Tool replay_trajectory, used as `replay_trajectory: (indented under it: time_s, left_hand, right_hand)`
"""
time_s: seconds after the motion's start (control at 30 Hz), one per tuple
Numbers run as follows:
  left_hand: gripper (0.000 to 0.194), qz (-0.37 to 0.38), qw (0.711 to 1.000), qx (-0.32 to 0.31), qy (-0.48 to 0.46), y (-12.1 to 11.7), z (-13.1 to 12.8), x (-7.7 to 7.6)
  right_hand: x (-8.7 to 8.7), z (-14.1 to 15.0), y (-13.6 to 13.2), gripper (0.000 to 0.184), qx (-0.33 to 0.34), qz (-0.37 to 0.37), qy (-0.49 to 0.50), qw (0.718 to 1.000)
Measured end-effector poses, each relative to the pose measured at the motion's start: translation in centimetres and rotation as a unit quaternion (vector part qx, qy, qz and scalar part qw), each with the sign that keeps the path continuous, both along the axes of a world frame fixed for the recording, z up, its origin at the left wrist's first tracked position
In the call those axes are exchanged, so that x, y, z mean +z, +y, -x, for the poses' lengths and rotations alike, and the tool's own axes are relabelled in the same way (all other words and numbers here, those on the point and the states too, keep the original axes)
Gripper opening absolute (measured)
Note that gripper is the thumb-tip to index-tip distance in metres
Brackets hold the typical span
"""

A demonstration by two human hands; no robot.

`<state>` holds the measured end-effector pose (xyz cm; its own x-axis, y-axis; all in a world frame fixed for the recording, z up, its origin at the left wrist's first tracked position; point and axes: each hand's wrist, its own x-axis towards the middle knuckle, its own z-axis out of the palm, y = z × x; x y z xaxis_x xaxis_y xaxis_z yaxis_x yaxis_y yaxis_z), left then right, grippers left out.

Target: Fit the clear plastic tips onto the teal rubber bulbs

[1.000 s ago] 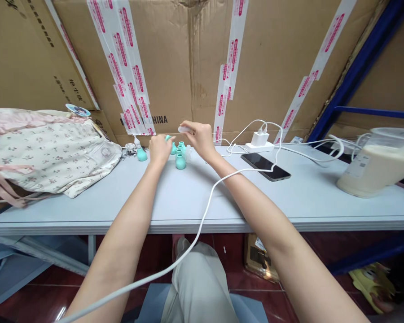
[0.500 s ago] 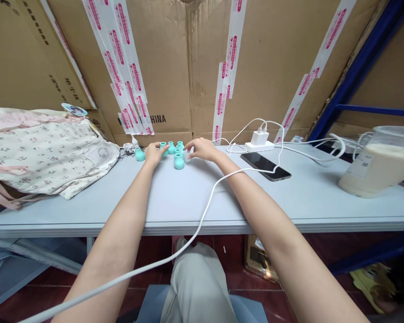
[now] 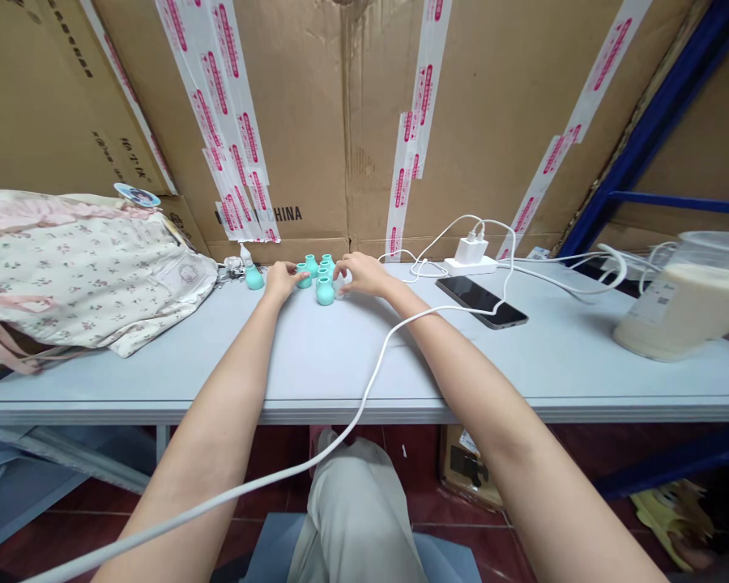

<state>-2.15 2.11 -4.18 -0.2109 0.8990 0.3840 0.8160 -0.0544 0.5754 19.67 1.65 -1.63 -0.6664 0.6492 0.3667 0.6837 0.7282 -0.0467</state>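
Several small teal bulb-shaped pieces with open necks stand close together on the table; the front teal bulb (image 3: 325, 292) is nearest me. My left hand (image 3: 281, 280) is at the left side of the group, thumb and fingers closed about the leftmost teal bulb (image 3: 304, 280). On the other side, my right hand (image 3: 362, 274) is bent down beside the bulbs, with a small clear piece (image 3: 339, 284) at its fingertips, partly hidden by them. Further left stands another teal bulb with a pale pointed nozzle (image 3: 254, 278), apart from the group.
A floral cloth bag (image 3: 115, 275) lies at the left. On the right are a phone (image 3: 479, 301), a white charger (image 3: 471, 251) and a jug of pale liquid (image 3: 686, 304). A white cable (image 3: 373, 368) hangs across the table's front. Cardboard (image 3: 316, 121) stands behind.
My left hand has shifted slightly right and down along the leftmost bulb of the group, showing more of its neck. My right hand stays nearly in place. The view has moved a little.
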Motion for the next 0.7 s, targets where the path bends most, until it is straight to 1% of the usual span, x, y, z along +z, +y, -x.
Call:
replay_trajectory:
  time_s: [0.13, 0.33, 0.53, 0.7]
  left_hand:
    - [0.040, 0.002, 1.000, 0.001, 0.010, -0.08, 0.19, 0.04]
    - [0.039, 0.009, 1.000, 0.006, 0.013, 0.08, 0.18, -0.14]
    - [0.030, -0.018, 0.999, 0.018, 0.027, 0.48, 0.13, -0.54]
    - [0.026, -0.023, 0.999, -0.001, 0.026, 0.59, 0.05, -0.69]
  right_hand:
    - [-0.04, -0.02, -0.02, 0.031, 0.006, 0.000, 0.008, 1.000]
    - [0.34, -0.25, -0.41, 0.033, 0.008, 0.013, 0.025, 1.000]
    - [0.65, -0.55, -0.54, 0.033, -0.002, 0.027, 0.042, 0.999]
    - [0.53, -0.73, -0.26, 0.035, -0.005, 0.029, 0.051, 0.998]
